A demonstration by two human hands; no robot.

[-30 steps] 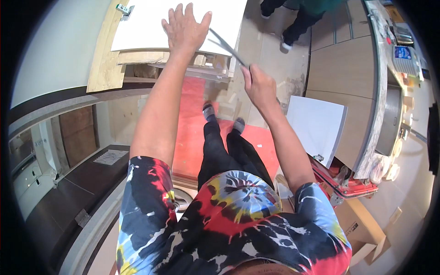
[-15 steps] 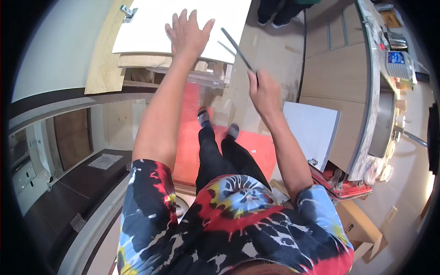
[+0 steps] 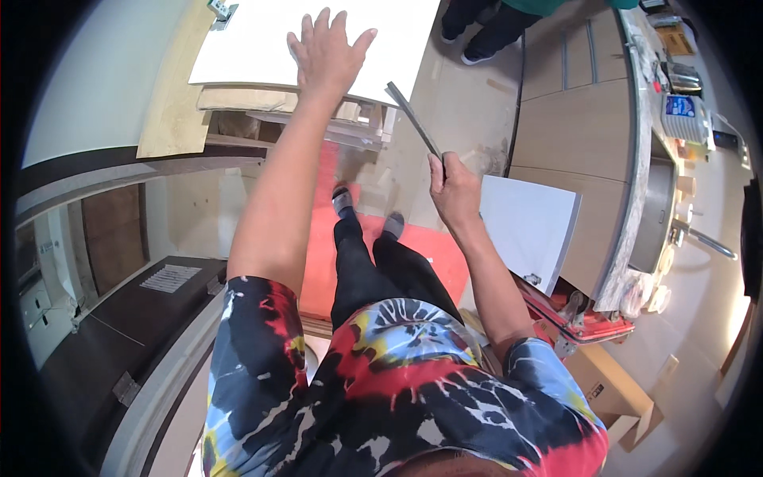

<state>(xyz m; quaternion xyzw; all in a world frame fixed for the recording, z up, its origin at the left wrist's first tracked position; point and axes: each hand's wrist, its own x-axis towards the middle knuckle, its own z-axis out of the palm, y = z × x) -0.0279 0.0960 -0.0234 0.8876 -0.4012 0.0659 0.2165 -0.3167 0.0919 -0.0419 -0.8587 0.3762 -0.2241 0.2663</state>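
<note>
Big white panel point(image 3: 262, 48) up top, lying flat over a stack of boards and slats that serves as the table point(image 3: 238, 99), and the left hand point(image 3: 326, 52) is pressed down on it, fingers spread wide, gripping nothing, just pinning the sheet near its front edge. Beside the stack, the floor point(image 3: 461, 103) is pale and open. A wooden cabinet run with a sink point(image 3: 660, 215) curves along the right, and a second, smaller white panel point(image 3: 528, 226) leans against it, close by the person's right elbow. Below, an orange-red mat point(image 3: 326, 262) sits under the person's feet. Now the right hand point(image 3: 455, 187): closed around the lower end of a long, thin dark strip point(image 3: 415, 119), possibly a metal rule or blade, hard to say at this size. The strip angles up toward the big panel's near right corner, its tip just short of the edge. No mark or cut shows on the panel, so the work looks barely begun. Another person's legs point(image 3: 485, 24) stand beyond the panel, well apart.
</note>
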